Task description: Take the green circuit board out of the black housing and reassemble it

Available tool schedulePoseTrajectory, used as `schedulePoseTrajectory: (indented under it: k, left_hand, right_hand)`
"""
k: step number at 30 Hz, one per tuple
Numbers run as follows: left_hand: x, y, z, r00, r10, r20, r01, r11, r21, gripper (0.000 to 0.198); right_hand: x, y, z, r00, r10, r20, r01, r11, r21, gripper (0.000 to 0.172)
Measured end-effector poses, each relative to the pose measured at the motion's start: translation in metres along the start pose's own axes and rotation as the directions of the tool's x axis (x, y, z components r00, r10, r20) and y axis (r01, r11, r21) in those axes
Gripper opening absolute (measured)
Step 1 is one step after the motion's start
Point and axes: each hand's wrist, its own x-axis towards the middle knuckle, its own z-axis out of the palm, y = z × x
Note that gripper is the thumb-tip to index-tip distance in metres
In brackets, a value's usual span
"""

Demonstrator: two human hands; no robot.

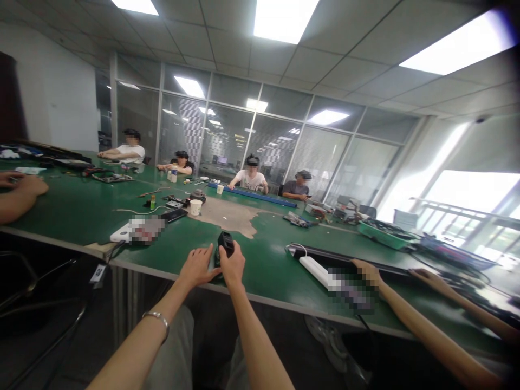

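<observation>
Right hand (233,265) clamped on a small black device (225,244), markings unreadable, left hand (197,266) open beside it

Looking out from our head-worn camera, a single wide view, facing forward and down across the green counter (268,271), our left hand (197,266) and right hand (233,265) close below, seated people (252,179) far ahead, glass partition (227,135) beyond

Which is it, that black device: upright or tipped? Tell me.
Roughly upright: the black device stands on end, its lower part held in the right hand.
</observation>
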Motion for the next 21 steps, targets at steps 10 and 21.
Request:
schedulePoseTrajectory:
  k: [10,21]
  left_hand:
    - [0.0,0.0,0.0,1.0,-0.007,0.013,0.007,1.0,-0.004,0.076]
    - [0.0,-0.001,0.0,1.0,0.003,0.002,-0.003,1.0,-0.005,0.069]
  right_hand:
    - [-0.006,-0.004,0.006,0.99,0.028,0.139,-0.006,0.988,-0.156,0.051]
    - [-0.018,0.013,0.017,0.994,-0.063,0.09,0.078,0.982,-0.174,0.06]
